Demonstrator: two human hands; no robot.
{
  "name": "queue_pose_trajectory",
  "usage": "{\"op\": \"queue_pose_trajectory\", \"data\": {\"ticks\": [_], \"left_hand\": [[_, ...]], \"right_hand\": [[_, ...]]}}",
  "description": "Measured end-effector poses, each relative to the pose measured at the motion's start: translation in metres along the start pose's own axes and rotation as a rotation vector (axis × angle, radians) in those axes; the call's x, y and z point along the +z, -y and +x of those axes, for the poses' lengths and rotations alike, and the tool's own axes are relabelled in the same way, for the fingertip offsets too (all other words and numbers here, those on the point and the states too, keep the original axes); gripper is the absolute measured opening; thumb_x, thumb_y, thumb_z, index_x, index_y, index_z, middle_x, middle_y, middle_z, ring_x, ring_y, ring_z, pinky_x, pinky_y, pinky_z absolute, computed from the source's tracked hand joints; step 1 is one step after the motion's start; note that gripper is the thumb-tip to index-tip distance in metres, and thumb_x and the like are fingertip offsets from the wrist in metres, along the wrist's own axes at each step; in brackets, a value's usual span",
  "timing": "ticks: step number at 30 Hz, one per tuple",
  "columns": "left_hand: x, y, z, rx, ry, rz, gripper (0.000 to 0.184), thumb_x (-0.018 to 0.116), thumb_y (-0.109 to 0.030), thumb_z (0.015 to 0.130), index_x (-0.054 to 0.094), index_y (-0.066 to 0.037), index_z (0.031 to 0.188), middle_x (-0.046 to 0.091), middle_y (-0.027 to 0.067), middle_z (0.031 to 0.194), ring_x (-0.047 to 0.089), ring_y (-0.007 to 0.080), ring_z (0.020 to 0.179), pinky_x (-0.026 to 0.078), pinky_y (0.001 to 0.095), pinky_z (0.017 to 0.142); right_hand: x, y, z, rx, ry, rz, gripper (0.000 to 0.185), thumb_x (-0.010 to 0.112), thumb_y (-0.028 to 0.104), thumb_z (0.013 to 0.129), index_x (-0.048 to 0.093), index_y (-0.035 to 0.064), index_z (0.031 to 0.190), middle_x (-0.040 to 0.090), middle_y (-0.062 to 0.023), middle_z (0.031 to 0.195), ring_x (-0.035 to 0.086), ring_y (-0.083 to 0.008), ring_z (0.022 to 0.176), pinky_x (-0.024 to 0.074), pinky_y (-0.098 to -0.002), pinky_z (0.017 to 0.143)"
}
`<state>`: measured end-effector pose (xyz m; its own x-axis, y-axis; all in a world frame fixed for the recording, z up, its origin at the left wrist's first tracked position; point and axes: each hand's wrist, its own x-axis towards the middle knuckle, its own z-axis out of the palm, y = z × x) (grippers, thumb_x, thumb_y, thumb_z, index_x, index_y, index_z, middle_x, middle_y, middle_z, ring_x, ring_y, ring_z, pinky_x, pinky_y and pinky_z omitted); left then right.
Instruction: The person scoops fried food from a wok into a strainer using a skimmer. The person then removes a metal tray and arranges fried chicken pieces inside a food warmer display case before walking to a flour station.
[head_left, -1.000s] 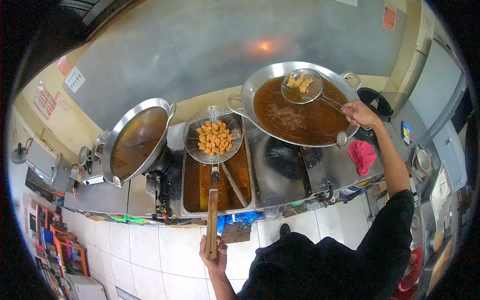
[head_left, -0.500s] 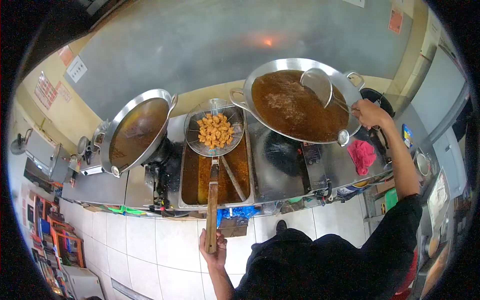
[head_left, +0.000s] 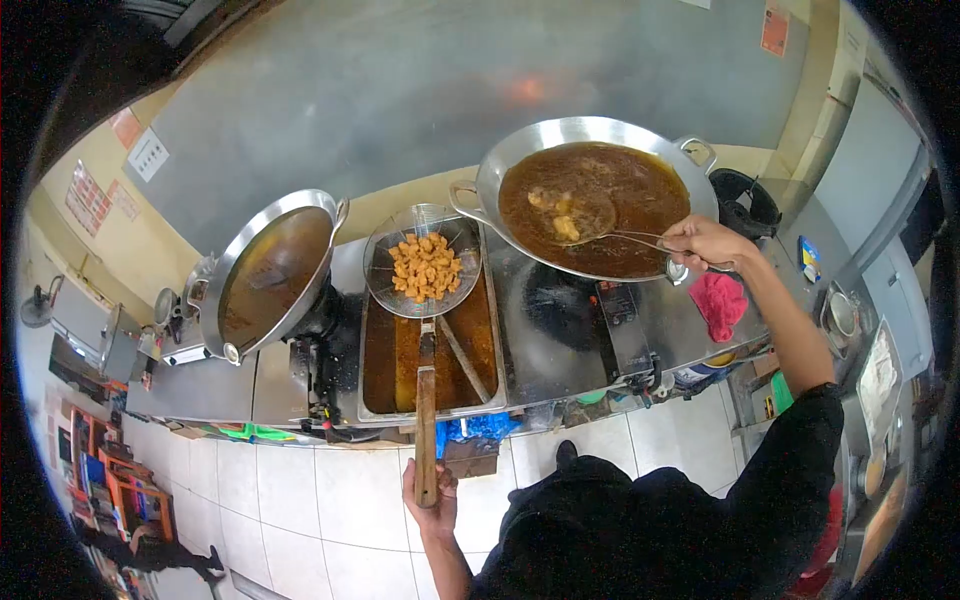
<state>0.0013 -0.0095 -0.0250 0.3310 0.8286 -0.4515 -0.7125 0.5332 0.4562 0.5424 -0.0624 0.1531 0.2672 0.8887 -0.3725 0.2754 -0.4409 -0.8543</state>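
So on our left is one wok [head_left: 308, 300] of oil, then the tray [head_left: 390, 417] with the big strainer [head_left: 424, 302] over it, full of fried pieces [head_left: 426, 266]. Our left hand [head_left: 432, 505] grips its wooden handle [head_left: 426, 435], out past the counter's [head_left: 550, 375] front edge, strainer straight ahead. There's a gap between tray and right wok [head_left: 590, 130]. In there, the skimmer [head_left: 590, 238] dips in oil, left of our right hand [head_left: 712, 245], which clutches its handle near the rim, pink cloth [head_left: 718, 303] just below.
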Motion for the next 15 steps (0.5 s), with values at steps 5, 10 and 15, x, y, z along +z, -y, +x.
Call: {"op": "queue_pose_trajectory", "data": {"ticks": [5, 10, 15], "left_hand": [[-0.001, 0.003, -0.001, 0.002, 0.016, 0.002, 0.036, 0.046, -0.036, 0.100, 0.059, -0.003, 0.099, 0.060, 0.0081, 0.074, 0.050, 0.0135, 0.059, 0.041, 0.0262, 0.057], [-0.003, 0.004, 0.001, 0.001, 0.024, 0.000, 0.036, 0.046, -0.037, 0.100, 0.059, -0.003, 0.098, 0.061, 0.0083, 0.074, 0.050, 0.0139, 0.058, 0.042, 0.0268, 0.057], [-0.003, 0.006, 0.001, 0.011, -0.009, 0.016, 0.035, 0.048, -0.038, 0.099, 0.059, -0.004, 0.096, 0.061, 0.0070, 0.076, 0.050, 0.0128, 0.056, 0.043, 0.0259, 0.056]], "right_hand": [[0.016, 0.004, -0.005, -0.051, -0.037, 0.047, 0.023, 0.054, 0.019, 0.100, 0.060, 0.0026, 0.084, 0.053, 0.0005, 0.061, 0.043, -0.0029, 0.043, 0.0333, -0.0211, 0.038], [0.016, 0.005, -0.003, -0.104, -0.060, -0.063, 0.029, 0.052, 0.023, 0.101, 0.057, 0.0024, 0.082, 0.053, -0.0004, 0.060, 0.044, -0.0041, 0.042, 0.0348, -0.0222, 0.037], [0.013, 0.008, 0.001, -0.141, -0.081, -0.180, 0.033, 0.050, 0.024, 0.102, 0.055, 0.0024, 0.077, 0.052, -0.0010, 0.058, 0.046, -0.0059, 0.041, 0.0370, -0.0232, 0.037]]}}
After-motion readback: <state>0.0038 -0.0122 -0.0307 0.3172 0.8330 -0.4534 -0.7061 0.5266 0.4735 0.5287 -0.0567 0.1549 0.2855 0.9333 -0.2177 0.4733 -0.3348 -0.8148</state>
